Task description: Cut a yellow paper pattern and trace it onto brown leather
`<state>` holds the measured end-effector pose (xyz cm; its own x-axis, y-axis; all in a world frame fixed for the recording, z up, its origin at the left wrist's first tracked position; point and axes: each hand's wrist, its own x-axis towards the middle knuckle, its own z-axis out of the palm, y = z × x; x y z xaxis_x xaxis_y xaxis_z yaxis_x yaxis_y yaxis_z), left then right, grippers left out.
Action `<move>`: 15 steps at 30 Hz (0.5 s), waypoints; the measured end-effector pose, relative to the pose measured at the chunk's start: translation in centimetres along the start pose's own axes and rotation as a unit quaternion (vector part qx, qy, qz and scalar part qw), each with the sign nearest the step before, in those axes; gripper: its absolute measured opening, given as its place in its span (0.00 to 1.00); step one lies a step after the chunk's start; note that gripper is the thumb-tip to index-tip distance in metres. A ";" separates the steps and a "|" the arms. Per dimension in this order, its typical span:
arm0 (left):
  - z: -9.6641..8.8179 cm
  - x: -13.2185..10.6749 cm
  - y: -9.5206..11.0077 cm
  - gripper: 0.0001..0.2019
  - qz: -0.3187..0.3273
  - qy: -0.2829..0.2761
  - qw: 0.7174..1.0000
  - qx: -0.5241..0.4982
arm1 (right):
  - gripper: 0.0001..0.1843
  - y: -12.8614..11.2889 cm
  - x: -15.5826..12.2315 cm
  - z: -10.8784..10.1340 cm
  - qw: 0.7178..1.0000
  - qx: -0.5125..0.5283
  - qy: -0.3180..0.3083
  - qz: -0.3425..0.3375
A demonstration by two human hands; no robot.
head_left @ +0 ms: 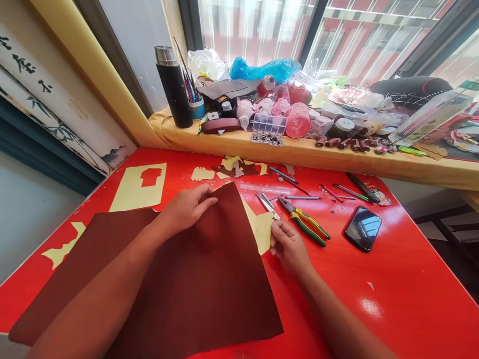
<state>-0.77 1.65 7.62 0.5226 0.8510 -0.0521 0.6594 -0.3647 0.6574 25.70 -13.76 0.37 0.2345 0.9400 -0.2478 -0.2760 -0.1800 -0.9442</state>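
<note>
1. While it is pressed from above by the left hand, a dark brown leather-like sheet is spread across the red table, with a further brown expanse extending left; whether the two are joined cannot be told.
2. Left hand: the fingers are curved over the sheet's upper edge, the palm lying low. Whether the edge is actually gripped cannot be told.
3. Right hand: thumb and fingers are closed in a firm pinch on a yellow card piece, which lies at the sheet's right edge.
4. Handling, as judged: the sheet is taken to be light, soft and prone to sagging, so it is best held by opposing edges with both hands. The card is judged thin and easily creased.
5. Nearby: a yellow stencil with a red-showing cut-out, green-and-yellow-handled pliers, a steel-bladed hand tool and a smartphone are placed on the table.
6. Beyond: a black vacuum flask is stood on a yellow-covered windowsill.
</note>
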 end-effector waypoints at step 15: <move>0.6 1.6 -0.7 0.14 -0.030 0.073 0.985 0.154 | 0.23 0.0 -7.6 -2.8 0.995 -0.057 -0.066 -0.051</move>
<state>-0.04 2.97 6.62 0.4095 0.9114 0.0399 0.8310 -0.3907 0.3959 26.56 -21.68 1.62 0.1299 0.9835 -0.1262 -0.1479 -0.1066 -0.9832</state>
